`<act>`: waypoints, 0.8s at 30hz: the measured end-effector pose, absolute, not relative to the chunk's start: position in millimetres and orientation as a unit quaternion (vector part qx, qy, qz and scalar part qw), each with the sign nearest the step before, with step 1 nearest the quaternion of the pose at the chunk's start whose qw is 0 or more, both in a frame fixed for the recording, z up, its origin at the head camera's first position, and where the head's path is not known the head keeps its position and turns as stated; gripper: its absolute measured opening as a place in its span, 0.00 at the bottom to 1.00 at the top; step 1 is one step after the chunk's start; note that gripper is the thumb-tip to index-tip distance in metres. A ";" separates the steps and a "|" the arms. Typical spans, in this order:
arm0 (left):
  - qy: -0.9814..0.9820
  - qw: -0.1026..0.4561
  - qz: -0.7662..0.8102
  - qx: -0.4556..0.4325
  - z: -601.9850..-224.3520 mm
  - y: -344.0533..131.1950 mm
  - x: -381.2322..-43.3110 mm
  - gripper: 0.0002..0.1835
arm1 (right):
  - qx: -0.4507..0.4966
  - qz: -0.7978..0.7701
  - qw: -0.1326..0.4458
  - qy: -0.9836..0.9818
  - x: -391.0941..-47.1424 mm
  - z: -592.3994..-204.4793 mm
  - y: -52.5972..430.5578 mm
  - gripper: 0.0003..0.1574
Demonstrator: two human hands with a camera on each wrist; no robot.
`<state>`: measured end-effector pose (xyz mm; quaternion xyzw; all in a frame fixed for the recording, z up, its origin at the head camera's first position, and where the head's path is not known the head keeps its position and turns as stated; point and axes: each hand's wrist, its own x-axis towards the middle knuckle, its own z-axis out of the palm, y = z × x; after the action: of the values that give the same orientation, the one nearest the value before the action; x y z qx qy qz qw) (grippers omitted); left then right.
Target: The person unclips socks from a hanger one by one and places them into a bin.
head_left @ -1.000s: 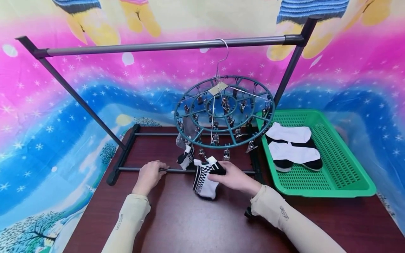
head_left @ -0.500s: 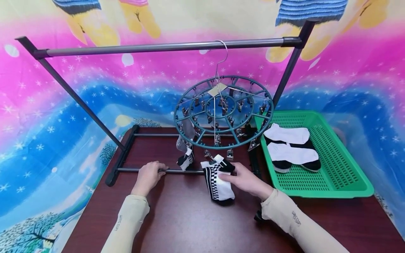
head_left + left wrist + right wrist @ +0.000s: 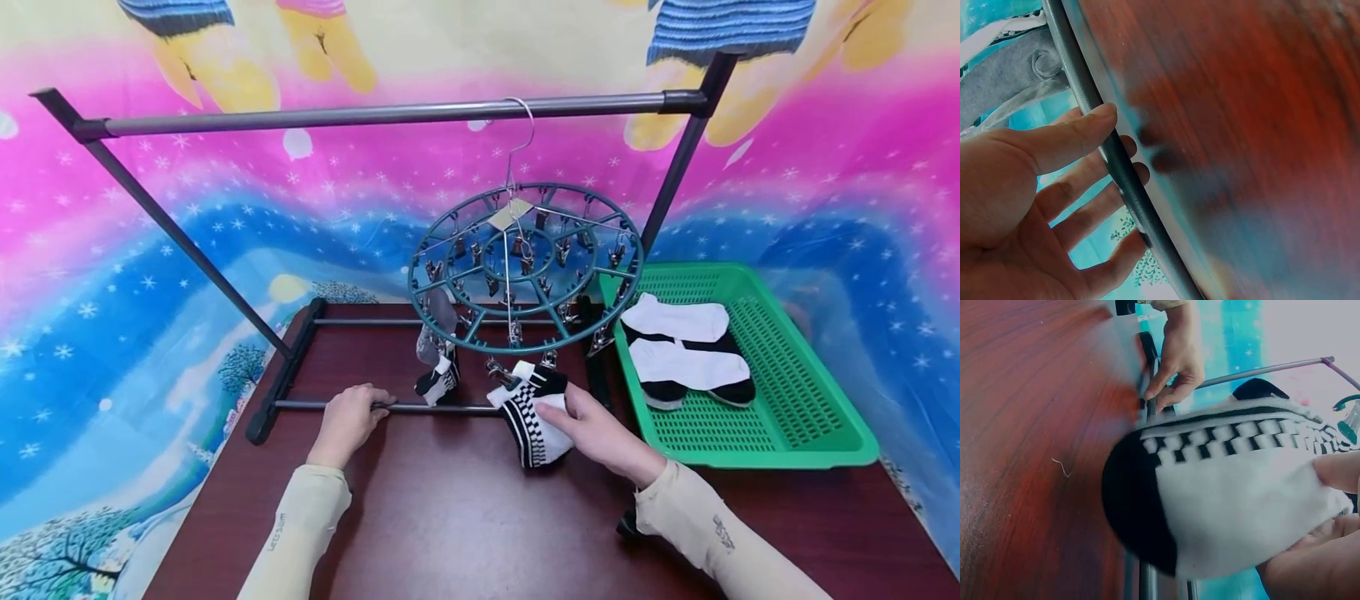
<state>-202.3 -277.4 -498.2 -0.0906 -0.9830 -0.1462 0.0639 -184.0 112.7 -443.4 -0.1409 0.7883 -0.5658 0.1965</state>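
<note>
My right hand (image 3: 611, 437) pinches a white and black sock (image 3: 536, 425) with a checkered band, thumb on the near side. At its cuff is a metal clip (image 3: 497, 369) hanging from the round green drying hanger (image 3: 611, 272). The right wrist view shows the sock (image 3: 1229, 506) close up, its black toe towards the table; only part of the right hand (image 3: 1316, 562) shows there. My left hand (image 3: 348, 425) holds the rack's lower front bar (image 3: 442, 409). In the left wrist view the thumb and fingers curl round that bar (image 3: 1125, 172).
A grey sock (image 3: 442, 317) and another checkered sock (image 3: 438, 382) hang at the hanger's left side. Right of the rack, a green basket (image 3: 810, 375) holds several white and black socks (image 3: 690, 365). The hanger's hook (image 3: 528, 125) sits on the rack's top bar (image 3: 300, 117).
The right hand has moved right with the checkered sock, and the clip at its cuff has shifted right too. The left hand has stayed on the bar.
</note>
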 end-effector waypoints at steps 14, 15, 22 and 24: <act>-0.983 0.070 -0.143 -0.095 -500.1 -279.4 -203.9 0.10 | -0.142 -0.519 0.116 0.835 -177.2 -431.0 122.9 0.22; -0.983 0.070 -0.143 -0.095 -500.3 -279.5 -204.1 0.10 | -0.143 -0.506 0.103 0.844 -175.8 -429.2 123.5 0.20; -0.983 0.067 -0.144 -0.091 -501.1 -279.4 -204.3 0.10 | -0.147 -0.453 0.045 0.878 -172.4 -425.8 131.8 0.17; -0.983 0.069 -0.143 -0.092 -501.1 -279.5 -204.0 0.09 | -0.141 -0.444 0.042 0.884 -172.7 -425.4 134.6 0.17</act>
<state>-204.0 -279.5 -501.1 -0.0923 -0.9829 -0.1432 0.0695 -172.7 134.6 -425.4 -0.1407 0.8838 -0.4442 0.0422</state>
